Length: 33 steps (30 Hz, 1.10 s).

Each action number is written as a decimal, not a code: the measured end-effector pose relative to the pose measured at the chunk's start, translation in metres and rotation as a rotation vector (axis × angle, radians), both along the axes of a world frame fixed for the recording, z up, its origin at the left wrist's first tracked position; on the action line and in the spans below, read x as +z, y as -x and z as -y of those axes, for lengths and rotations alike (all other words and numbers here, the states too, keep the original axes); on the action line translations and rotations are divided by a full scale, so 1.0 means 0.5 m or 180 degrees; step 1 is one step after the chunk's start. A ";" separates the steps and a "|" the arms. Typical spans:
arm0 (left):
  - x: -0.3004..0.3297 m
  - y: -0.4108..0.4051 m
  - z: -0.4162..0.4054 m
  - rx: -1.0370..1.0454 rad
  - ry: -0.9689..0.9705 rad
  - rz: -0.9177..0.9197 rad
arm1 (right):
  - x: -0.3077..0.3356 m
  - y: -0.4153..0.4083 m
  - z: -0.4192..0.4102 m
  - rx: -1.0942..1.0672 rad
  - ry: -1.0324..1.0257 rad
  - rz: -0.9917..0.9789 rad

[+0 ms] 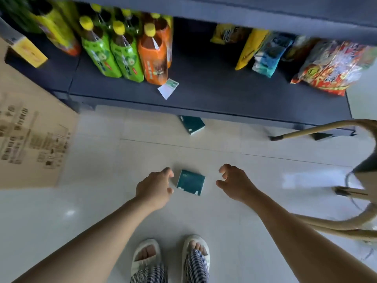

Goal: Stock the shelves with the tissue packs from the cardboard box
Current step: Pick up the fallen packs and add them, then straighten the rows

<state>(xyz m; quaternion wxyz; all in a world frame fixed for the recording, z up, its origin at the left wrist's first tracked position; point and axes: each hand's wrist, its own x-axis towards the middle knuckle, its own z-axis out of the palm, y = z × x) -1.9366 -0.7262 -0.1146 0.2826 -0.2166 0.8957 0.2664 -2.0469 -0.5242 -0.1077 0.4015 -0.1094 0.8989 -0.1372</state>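
Both hands low over floor (224, 211), fingers loosely spread, holding nothing. L hand (153, 187) just left of teal tissue pack (190, 182); R hand (234, 183) near its right side, apart. 2nd tissue pack (192, 124) at shelf (214, 94) front edge, partly under. Cardboard box (30, 129) far left. Bottles (114, 52) on shelf's left, snack bags (306, 58) on right.

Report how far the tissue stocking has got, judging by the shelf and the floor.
Done: little to show; no teal pack stands on the dark shelf, only bottles, snack bags and a white-green packet.
In hand: nothing yet; the left hand and right hand flank a teal tissue pack on the floor, no grip taken.
Left: that pack, plus another by the shelf's edge.
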 end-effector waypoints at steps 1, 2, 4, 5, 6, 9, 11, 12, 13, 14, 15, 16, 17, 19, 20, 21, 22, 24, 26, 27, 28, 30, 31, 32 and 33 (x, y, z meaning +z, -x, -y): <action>-0.044 0.006 -0.004 -0.0027 0.0020 -0.0027 | -0.042 0.006 0.000 -0.0001 0.0015 -0.0043; -0.088 0.013 -0.009 -0.0054 0.0036 -0.0048 | -0.082 0.014 0.001 -0.0001 0.0027 -0.0099; -0.171 0.030 -0.017 -0.0135 0.0045 -0.0070 | -0.155 0.035 0.005 -0.0028 0.0075 -0.0234; -0.210 0.038 -0.021 -0.0153 0.0031 -0.0070 | -0.189 0.047 0.007 -0.0053 0.0118 -0.0290; -0.248 0.047 -0.023 -0.0170 0.0007 -0.0069 | -0.220 0.059 0.009 -0.0087 0.0168 -0.0336; -0.351 0.080 -0.029 -0.0288 -0.0053 -0.0125 | -0.309 0.097 0.020 -0.0148 0.0292 -0.0475; -0.411 0.102 -0.033 -0.0406 -0.0046 -0.0204 | -0.360 0.119 0.030 -0.0191 0.0372 -0.0549; -0.439 0.110 -0.035 -0.0487 -0.0019 -0.0225 | -0.383 0.128 0.034 -0.0202 0.0413 -0.0577; -0.466 0.117 -0.037 -0.0573 0.0016 -0.0226 | -0.405 0.137 0.039 -0.0205 0.0455 -0.0605; -0.491 0.121 -0.039 -0.0657 0.0042 -0.0209 | -0.424 0.145 0.044 -0.0209 0.0492 -0.0631; -0.514 0.123 -0.041 -0.0733 0.0057 -0.0187 | -0.440 0.152 0.049 -0.0218 0.0527 -0.0658; -0.534 0.123 -0.042 -0.0805 0.0067 -0.0169 | -0.453 0.159 0.052 -0.0232 0.0558 -0.0688; -0.552 0.123 -0.042 -0.0866 0.0071 -0.0168 | -0.465 0.166 0.055 -0.0245 0.0584 -0.0720; -0.580 0.122 -0.037 -0.0924 0.0064 -0.0214 | -0.486 0.174 0.057 -0.0266 0.0606 -0.0753; -0.590 0.122 -0.035 -0.0913 0.0062 -0.0257 | -0.494 0.177 0.056 -0.0268 0.0607 -0.0756; -0.597 0.122 -0.033 -0.0883 0.0056 -0.0303 | -0.501 0.179 0.056 -0.0268 0.0609 -0.0756; -0.602 0.122 -0.032 -0.0840 0.0034 -0.0332 | -0.507 0.180 0.055 -0.0274 0.0606 -0.0753; -0.607 0.124 -0.032 -0.0736 -0.0042 -0.0312 | -0.516 0.179 0.055 -0.0278 0.0600 -0.0733; -0.609 0.127 -0.032 -0.0644 -0.0096 -0.0250 | -0.521 0.176 0.054 -0.0276 0.0618 -0.0721; -0.609 0.128 -0.032 -0.0614 -0.0100 -0.0237 | -0.523 0.175 0.055 -0.0271 0.0633 -0.0725; -0.608 0.129 -0.032 -0.0595 -0.0100 -0.0234 | -0.525 0.174 0.055 -0.0262 0.0645 -0.0733; -0.604 0.132 -0.029 -0.0568 -0.0145 -0.0246 | -0.528 0.175 0.058 -0.0245 0.0660 -0.0749; -0.601 0.135 -0.026 -0.0513 -0.0240 -0.0257 | -0.529 0.177 0.060 -0.0235 0.0664 -0.0763; -0.596 0.138 -0.021 -0.0389 -0.0396 -0.0273 | -0.528 0.181 0.063 -0.0225 0.0668 -0.0786; -0.590 0.143 -0.013 -0.0228 -0.0574 -0.0299 | -0.527 0.185 0.068 -0.0219 0.0672 -0.0820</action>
